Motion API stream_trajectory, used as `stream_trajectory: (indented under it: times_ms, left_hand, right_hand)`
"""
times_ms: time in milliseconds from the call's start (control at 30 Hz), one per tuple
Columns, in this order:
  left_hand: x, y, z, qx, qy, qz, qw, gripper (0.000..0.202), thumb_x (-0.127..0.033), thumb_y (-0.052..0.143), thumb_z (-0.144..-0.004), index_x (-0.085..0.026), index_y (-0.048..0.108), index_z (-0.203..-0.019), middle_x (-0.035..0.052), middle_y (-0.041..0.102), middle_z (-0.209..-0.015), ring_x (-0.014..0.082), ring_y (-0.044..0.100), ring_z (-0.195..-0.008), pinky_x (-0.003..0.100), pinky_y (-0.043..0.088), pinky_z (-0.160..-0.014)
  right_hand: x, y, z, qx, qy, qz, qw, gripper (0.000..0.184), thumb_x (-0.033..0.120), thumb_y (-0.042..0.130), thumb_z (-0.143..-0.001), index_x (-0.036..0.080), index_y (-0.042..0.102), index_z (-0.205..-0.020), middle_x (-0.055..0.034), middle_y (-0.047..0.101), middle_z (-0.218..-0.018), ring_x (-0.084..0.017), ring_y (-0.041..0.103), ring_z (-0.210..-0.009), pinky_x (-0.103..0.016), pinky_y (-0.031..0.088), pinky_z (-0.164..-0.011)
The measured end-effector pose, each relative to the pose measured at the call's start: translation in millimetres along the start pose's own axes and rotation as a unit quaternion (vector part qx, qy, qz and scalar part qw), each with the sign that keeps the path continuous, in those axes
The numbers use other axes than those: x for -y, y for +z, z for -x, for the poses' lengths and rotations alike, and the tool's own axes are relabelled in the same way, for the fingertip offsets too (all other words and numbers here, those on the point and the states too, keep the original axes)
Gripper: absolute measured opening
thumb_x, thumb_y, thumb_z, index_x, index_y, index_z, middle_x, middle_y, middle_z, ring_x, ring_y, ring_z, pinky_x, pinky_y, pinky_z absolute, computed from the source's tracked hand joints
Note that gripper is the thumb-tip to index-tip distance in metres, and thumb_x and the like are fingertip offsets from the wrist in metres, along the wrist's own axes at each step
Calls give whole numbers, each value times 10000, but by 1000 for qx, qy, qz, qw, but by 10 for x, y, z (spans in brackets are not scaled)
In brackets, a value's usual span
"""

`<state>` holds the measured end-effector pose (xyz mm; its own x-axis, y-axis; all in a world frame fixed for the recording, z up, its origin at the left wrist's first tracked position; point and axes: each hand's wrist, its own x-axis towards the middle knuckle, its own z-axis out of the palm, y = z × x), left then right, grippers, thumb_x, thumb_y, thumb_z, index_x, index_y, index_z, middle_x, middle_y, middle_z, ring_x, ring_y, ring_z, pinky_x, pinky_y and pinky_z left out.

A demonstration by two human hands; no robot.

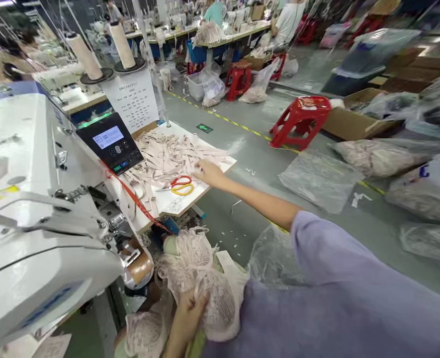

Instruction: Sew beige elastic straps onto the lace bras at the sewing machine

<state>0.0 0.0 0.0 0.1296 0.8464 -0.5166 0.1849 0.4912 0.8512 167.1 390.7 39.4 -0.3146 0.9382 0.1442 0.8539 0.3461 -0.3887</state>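
A cream lace bra (pixel 220 303) lies across my lap, gripped at the middle by my left hand (pixel 188 313), its thumb and fingers closed on the fabric. My right hand (pixel 208 173) is stretched over the right edge of a white tabletop (pixel 167 201), beside a loose heap of beige fabric strips (pixel 163 154). Its fingers look bent together at the strips; what lies between them is too small to make out. Scissors with red and yellow handles (pixel 181 185) rest just left of this hand. Another lace piece (pixel 145 333) hangs lower left of the bra.
A large white sewing machine (pixel 37 199) fills the left side, with a control panel (pixel 110 141) and thread cones (pixel 123 45) above. An orange-red cord (pixel 135 199) crosses the table's front. Red stool (pixel 302 119), plastic bags (pixel 322 179) and a cardboard box (pixel 354 122) stand on the floor.
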Motion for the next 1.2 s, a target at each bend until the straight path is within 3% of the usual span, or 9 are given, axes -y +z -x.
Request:
stream_trajectory:
  times_ms: [167,333,400,467,600,700,800,1000,1200]
  left_hand:
    - [-179,-133,37,-53,59,-22,997,478,-614,539,-899,-159,633,-789,16,558,-727,173,505,-731,263,402,-683]
    - [-349,-199,328,-151,55,10,987,485,-616,544,-899,-166,572,-722,-19,466,-635,128,424,-614,234,340,-582]
    - [-472,-180,512,-163,71,25,984,445,-576,545,-916,-164,606,-760,-8,513,-649,124,446,-597,230,354,-569]
    - [-620,-137,679,-153,133,-5,979,353,-490,576,-928,-169,648,-800,18,587,-695,135,514,-629,234,390,-591]
    - [-829,-88,807,-238,239,-117,934,297,-348,754,-817,-205,671,-1064,76,678,-987,204,625,-907,289,473,-779]
    - [-791,-173,725,-211,147,-100,961,358,-362,731,-829,-194,657,-1137,81,686,-1020,203,619,-896,284,472,-750]
    - [-628,-302,633,-86,67,-3,994,346,-455,592,-917,-157,649,-752,8,581,-674,125,496,-622,235,374,-584]
    - [-433,-440,684,-106,22,46,993,451,-530,607,-894,-163,546,-640,-46,364,-575,83,300,-546,231,241,-524]
    - [-496,-435,689,-135,10,38,990,440,-541,576,-902,-168,530,-675,-35,403,-614,91,332,-569,238,246,-536]
  right_hand:
    - [33,-286,-531,-23,31,-3,999,329,301,502,-941,55,664,-1089,-235,627,-1140,-296,510,-1040,-363,376,-878]
    - [307,-542,85,35,-80,-61,994,351,324,398,-989,127,665,-1104,-123,670,-1052,-220,548,-913,-308,375,-796]
    - [487,-586,612,272,-276,-166,907,335,397,481,-969,158,714,-999,-56,684,-893,-174,565,-781,-270,371,-705]
    - [701,-596,1181,498,-425,-198,729,228,338,582,-933,199,744,-1013,-38,707,-925,-148,598,-784,-248,366,-680]
    - [1172,-514,2007,483,-491,-168,705,143,128,585,-862,158,725,-864,-64,684,-888,-141,552,-701,-270,290,-587]
    - [1392,-399,2091,472,-418,-288,721,108,149,606,-836,165,689,-903,-36,675,-892,-136,560,-738,-254,342,-629]
    - [1392,-251,1871,463,-220,-442,736,117,250,685,-801,166,642,-869,10,615,-765,-109,518,-666,-238,363,-615]
    - [1120,129,1577,381,180,-709,565,325,217,790,-672,192,466,-673,105,335,-519,-39,228,-459,-197,217,-442]
    - [1305,450,2298,566,219,-628,487,356,487,798,-750,182,624,-812,-1,641,-776,-106,533,-661,-234,444,-594]
